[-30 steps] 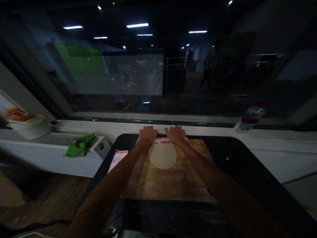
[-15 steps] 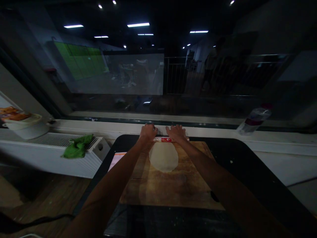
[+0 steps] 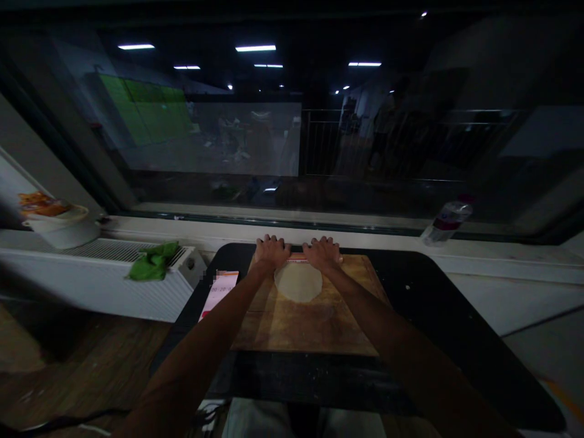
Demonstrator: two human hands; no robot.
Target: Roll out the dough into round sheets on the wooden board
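Observation:
A rolling pin (image 3: 298, 258) with a red-and-white marking lies crosswise near the far edge of a wooden board (image 3: 310, 334). My left hand (image 3: 272, 250) grips its left part, fingers curled over the top. On its right part, my right hand (image 3: 323, 252) is closed in the same way. Just on the near side of the pin, a thin, roughly round sheet of pale dough (image 3: 298, 283) lies flat on the board. The pin covers the dough's far edge, and my hands hide most of the pin.
A phone (image 3: 222, 291) showing a timer lies left of the board on the black table (image 3: 438, 304). Beyond are a windowsill with a plastic bottle (image 3: 447, 220), and a radiator (image 3: 137, 295) bearing a green cloth (image 3: 154, 261) and a white pot (image 3: 68, 231).
The view has shifted, so more of the phone and the table's near edge shows. The pin lies slightly farther onto the dough's far side, and my fingers are curled more closely over it.

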